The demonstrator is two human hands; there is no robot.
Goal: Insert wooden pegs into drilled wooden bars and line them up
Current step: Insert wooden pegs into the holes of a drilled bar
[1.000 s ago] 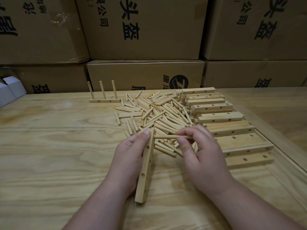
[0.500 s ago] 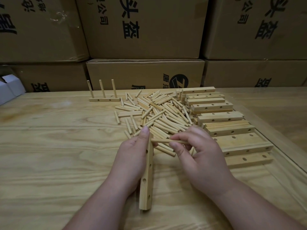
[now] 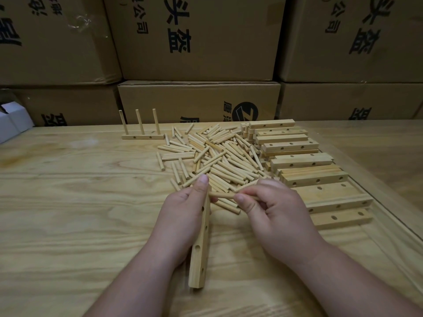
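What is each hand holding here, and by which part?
The left hand grips a drilled bar along its upper half. The right hand pinches a peg near its right end.

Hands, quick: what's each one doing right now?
Left hand: grips a drilled bar.
Right hand: pinches a peg, its tip at the bar.

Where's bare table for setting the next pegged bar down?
Bare table lies left of the loose peg pile and in front of the finished three-peg bar, out to the white box. Crowded: the pile mid-table and the stacked drilled bars on the right. Both hands are busy.
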